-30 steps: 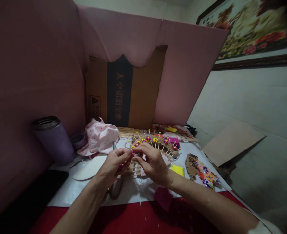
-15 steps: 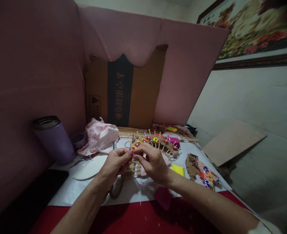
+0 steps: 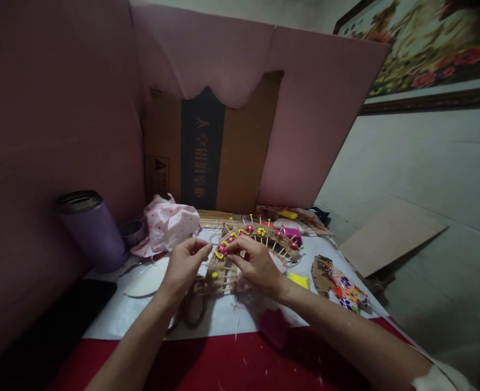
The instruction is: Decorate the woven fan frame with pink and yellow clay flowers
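In the head view, the twine weave (image 3: 216,267) is lying beneath and beyond the right hand (image 3: 259,266), whose fingers are touching its flower (image 3: 222,247), pinch unclear, while left of the weave the left hand (image 3: 182,266) is pressing thumb and fingertips together

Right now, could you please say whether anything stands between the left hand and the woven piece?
Nothing visible stands between the left hand and the woven piece; the right hand is at its yellow and pink flowers.
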`<state>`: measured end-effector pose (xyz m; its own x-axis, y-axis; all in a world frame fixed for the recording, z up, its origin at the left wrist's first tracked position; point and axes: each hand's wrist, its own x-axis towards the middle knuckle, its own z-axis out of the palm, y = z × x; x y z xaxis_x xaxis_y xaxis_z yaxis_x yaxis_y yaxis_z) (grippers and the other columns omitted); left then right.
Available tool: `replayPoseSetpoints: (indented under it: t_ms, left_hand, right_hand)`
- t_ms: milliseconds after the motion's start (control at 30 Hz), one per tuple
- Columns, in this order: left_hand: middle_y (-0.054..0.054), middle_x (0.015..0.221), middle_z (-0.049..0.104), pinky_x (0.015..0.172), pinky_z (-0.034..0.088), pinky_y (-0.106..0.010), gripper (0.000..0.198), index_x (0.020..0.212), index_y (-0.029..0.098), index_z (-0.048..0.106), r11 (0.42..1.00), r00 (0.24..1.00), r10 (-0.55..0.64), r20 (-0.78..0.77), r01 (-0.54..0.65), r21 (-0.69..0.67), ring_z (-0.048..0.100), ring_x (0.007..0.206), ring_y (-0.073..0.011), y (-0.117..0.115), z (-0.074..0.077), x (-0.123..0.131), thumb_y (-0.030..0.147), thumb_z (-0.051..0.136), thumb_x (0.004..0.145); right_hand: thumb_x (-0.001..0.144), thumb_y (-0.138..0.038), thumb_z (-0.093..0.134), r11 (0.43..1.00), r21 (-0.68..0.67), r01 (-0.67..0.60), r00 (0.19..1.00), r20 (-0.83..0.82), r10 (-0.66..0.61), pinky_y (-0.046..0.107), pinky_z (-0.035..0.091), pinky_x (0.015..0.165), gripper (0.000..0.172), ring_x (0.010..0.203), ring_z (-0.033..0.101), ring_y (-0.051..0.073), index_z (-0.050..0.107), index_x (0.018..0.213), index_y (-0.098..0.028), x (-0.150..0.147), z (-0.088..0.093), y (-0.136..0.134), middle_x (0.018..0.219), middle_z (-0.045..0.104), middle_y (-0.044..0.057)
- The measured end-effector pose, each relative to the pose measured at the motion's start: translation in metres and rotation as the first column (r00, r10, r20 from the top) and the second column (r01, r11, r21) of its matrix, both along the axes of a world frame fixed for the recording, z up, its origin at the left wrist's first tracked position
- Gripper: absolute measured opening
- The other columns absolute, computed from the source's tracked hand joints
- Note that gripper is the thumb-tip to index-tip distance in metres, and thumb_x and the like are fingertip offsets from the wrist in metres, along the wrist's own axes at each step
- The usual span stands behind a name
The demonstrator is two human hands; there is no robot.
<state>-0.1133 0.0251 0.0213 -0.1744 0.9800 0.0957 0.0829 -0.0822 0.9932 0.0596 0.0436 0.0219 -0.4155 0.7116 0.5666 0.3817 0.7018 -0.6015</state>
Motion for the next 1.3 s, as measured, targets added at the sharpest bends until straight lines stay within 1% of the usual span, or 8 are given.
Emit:
replayPoseSetpoints:
  t_ms: [67,167,233,300,433,600,933,1300]
  left_hand:
    - [-0.001,0.066,0.055,0.044,0.026,-0.018,0.018,0.069,0.017,0.064,0.993,0.991,0.114,-0.076,-0.111,0.046,0.045,0.053,-0.0111,0.003,0.000,-0.011,0.027,0.075,0.059]
    - [-0.002,0.073,0.057,0.050,0.030,-0.021,0.031,0.079,0.019,0.066,0.974,0.920,0.227,-0.319,-0.212,0.080,0.051,0.061,-0.0155,0.006,-0.002,-0.025,0.027,0.079,0.052]
    - [-0.004,0.077,0.060,0.053,0.033,-0.023,0.042,0.091,0.018,0.064,0.986,0.865,0.158,-0.477,-0.167,0.023,0.055,0.066,-0.0187,0.008,-0.006,-0.029,0.030,0.078,0.053]
    - [-0.005,0.081,0.063,0.056,0.036,-0.025,0.052,0.104,0.016,0.060,0.994,0.844,0.040,-0.535,-0.090,-0.067,0.059,0.069,-0.0199,0.010,-0.011,-0.029,0.029,0.075,0.056]
    - [-0.008,0.087,0.066,0.061,0.040,-0.026,0.068,0.120,0.013,0.050,0.991,0.826,-0.051,-0.562,-0.029,-0.133,0.062,0.073,-0.0213,0.011,-0.017,-0.024,0.026,0.073,0.057]
    - [-0.007,0.088,0.068,0.064,0.042,-0.027,0.080,0.127,0.014,0.045,0.985,0.810,-0.123,-0.573,0.031,-0.168,0.063,0.079,-0.0226,0.008,-0.017,-0.019,0.025,0.075,0.054]
    - [-0.001,0.070,0.064,0.054,0.039,-0.024,0.077,0.127,0.013,0.043,0.977,0.826,-0.192,-0.530,0.110,-0.183,0.059,0.063,-0.0168,0.013,-0.032,-0.017,0.022,0.072,0.056]
    - [0.002,0.067,0.059,0.052,0.037,-0.022,0.083,0.131,0.013,0.037,0.979,0.841,-0.191,-0.506,0.127,-0.160,0.056,0.060,-0.0148,0.014,-0.037,-0.016,0.019,0.071,0.055]
  right_hand:
    - [0.074,-0.006,0.064,0.999,-0.032,-0.016,0.997,0.071,0.018,0.026,0.044,0.067,0.011,0.073,0.057,0.013,0.063,0.075,-0.017,0.000,-0.008,0.008,0.075,0.063,0.001]
    - [0.072,-0.006,0.066,0.996,-0.062,-0.063,0.989,0.132,0.071,0.025,0.044,0.065,0.012,0.069,0.057,0.012,0.065,0.072,-0.017,-0.001,-0.022,0.017,0.071,0.063,0.000]
    - [0.072,-0.006,0.066,0.993,-0.072,-0.090,0.983,0.152,0.100,0.024,0.043,0.063,0.011,0.067,0.058,0.012,0.066,0.073,-0.018,-0.003,-0.028,0.020,0.071,0.064,0.000]
    - [0.071,-0.007,0.066,0.991,-0.078,-0.110,0.978,0.168,0.122,0.023,0.043,0.062,0.011,0.067,0.058,0.012,0.067,0.074,-0.018,-0.004,-0.031,0.022,0.072,0.065,0.000]
    - [0.070,-0.005,0.066,0.987,-0.089,-0.132,0.972,0.186,0.147,0.022,0.042,0.061,0.013,0.066,0.058,0.011,0.067,0.072,-0.017,-0.009,-0.030,0.023,0.070,0.065,-0.001]
    - [0.068,-0.002,0.066,0.989,-0.103,-0.104,0.973,0.197,0.123,0.021,0.041,0.059,0.015,0.063,0.057,0.011,0.065,0.075,-0.016,-0.013,-0.028,0.023,0.068,0.065,-0.001]
    - [0.067,0.003,0.063,0.989,-0.057,-0.138,0.958,0.245,0.148,0.022,0.041,0.062,0.022,0.068,0.057,0.011,0.067,0.072,-0.018,-0.013,-0.026,0.022,0.071,0.063,0.000]
    - [0.069,0.000,0.063,0.990,0.006,-0.138,0.940,0.317,0.129,0.021,0.039,0.060,0.021,0.068,0.055,0.012,0.068,0.077,-0.018,-0.013,-0.028,0.021,0.074,0.061,0.000]
